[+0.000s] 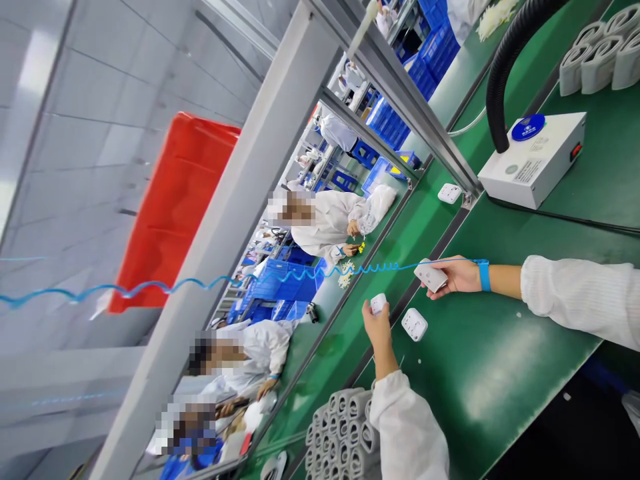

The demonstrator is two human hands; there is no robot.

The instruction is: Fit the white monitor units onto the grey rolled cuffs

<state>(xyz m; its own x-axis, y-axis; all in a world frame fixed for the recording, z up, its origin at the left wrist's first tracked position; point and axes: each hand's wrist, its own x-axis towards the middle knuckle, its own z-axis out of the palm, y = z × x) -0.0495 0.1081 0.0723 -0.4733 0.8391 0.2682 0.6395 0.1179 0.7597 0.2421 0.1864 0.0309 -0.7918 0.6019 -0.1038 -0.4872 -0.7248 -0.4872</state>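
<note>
- A red plastic tote [175, 213] is sitting beyond a grey aluminium frame [215, 267], all of it tilted in view.
- Blue plastic crates [285, 283] are standing across the line.
- A co-worker in a white smock [325, 223] is handling small yellow parts [361, 247] across a green conveyor belt [480, 347].
- Grey-white moulded pieces [340, 433] are lying stacked in rows near the left hand [376, 328].
- The left hand is pinching a small white plastic socket housing [379, 304] in its fingertips.
- A second white socket housing [415, 325] is lying on the belt between the hands, touching neither.
- The right hand [450, 277] is half closed, gripping a third white socket housing [431, 276], and is wearing a blue wrist strap [484, 275] with a coiled blue cord [320, 273].
- A white metal box [530, 160] with a black corrugated hose [505, 73] is sitting on the belt, just beyond the right hand.
</note>
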